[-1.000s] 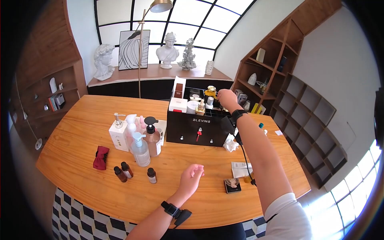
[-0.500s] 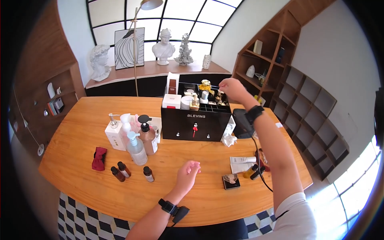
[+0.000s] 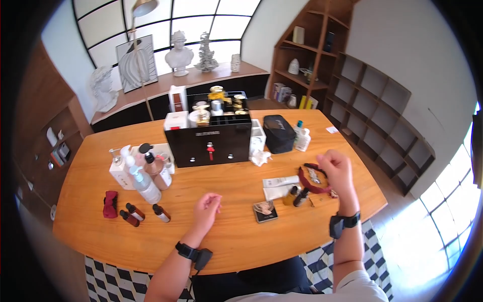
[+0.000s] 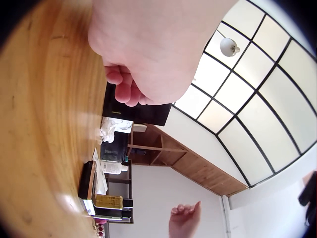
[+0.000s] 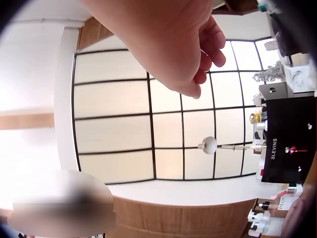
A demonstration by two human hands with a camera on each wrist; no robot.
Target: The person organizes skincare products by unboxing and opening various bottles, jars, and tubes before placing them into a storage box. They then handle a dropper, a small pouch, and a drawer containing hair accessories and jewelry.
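My left hand (image 3: 205, 211) hovers low over the middle of the table, fingers loosely curled and holding nothing. In the left wrist view its fingertips (image 4: 123, 93) bend inward around no object. My right hand (image 3: 336, 171) is raised above the table's right side, near a dark red headband (image 3: 308, 182). Loosely bent fingers (image 5: 214, 42) in the right wrist view have nothing between them. A black organizer box (image 3: 209, 146) at the back centre holds several cosmetics, among them a gold-capped bottle (image 3: 216, 92) and a white box (image 3: 176, 121).
Pump bottles (image 3: 146, 187) stand left of the organizer. Small brown bottles (image 3: 161, 213) and a dark red bow (image 3: 110, 204) lie front left. A compact (image 3: 265, 212), white tubes (image 3: 280, 181), small dark bottle (image 3: 301, 198), black pouch (image 3: 279, 134) and white bottle (image 3: 303, 140) occupy the right side.
My right hand has left the organizer's right rear and come back toward the table's right side. A gold-topped item now stands in that corner. The left hand stays nearly as before; the head view has turned right.
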